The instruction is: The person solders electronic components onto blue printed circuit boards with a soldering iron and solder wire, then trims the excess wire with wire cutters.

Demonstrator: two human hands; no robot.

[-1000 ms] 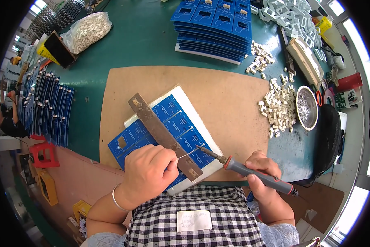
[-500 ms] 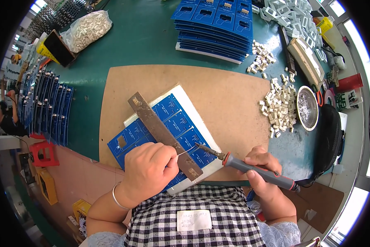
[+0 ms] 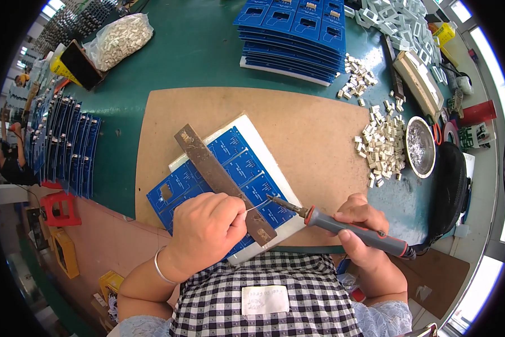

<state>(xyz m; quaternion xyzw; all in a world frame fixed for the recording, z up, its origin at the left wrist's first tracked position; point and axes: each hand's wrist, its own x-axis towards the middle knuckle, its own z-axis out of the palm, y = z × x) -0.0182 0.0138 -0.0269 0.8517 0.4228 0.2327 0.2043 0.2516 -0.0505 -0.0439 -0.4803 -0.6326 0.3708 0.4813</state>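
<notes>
Gripping a soldering iron [image 3: 353, 229], right hand [image 3: 364, 236] angles it toward blue board [image 3: 230, 180].

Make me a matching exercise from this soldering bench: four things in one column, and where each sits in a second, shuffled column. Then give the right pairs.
Things:
1. soldering iron
2. metal bar
3. round tin
4. bag of white parts

Places:
A. at the far left of the green table, beside a dark phone-like slab
B. lying slantwise across the blue circuit board
C. in the right hand
D. to the right of the loose pile of white parts

Pairs: 1-C, 2-B, 3-D, 4-A
</notes>
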